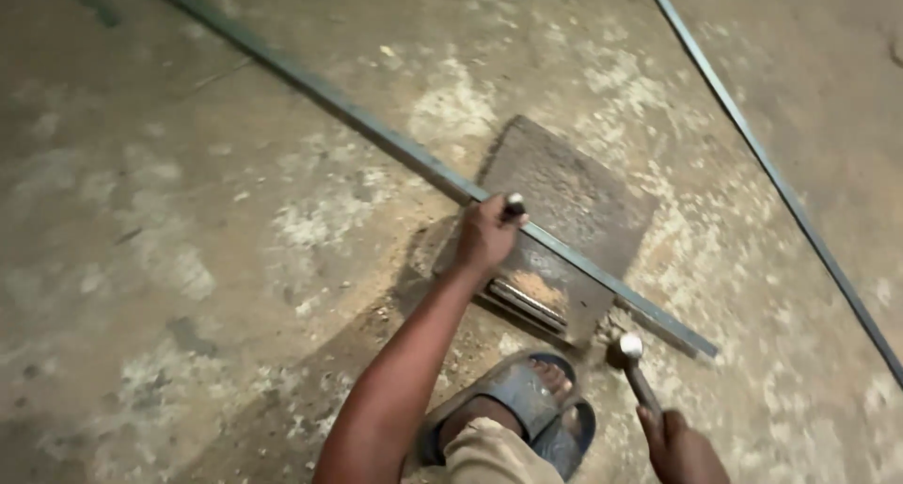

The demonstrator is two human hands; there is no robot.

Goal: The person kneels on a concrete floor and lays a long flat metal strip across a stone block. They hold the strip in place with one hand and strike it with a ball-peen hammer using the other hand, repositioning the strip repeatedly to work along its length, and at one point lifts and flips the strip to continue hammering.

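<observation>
The long flat steel strip lies diagonally across the floor, running from 11 o'clock to 4 o'clock, and its lower length rests on top of a heavy steel block at centre frame. The block acts as an anvil, giving the strip a hard backing.

The left hand is closed around a short punch or chisel; only the tool's light-coloured top end shows above the fist. The tool stands roughly upright on the strip where it crosses the block, so a blow would pass straight into the backed metal.

The right hand, at 5 o'clock, is closed on the handle of a hammer. The hammer head sits low, near the strip's cut end and apart from the punch.

A foot in a blue sandal is planted just beside the block at 6 o'clock. A second strip lies well apart at 2 o'clock.
</observation>
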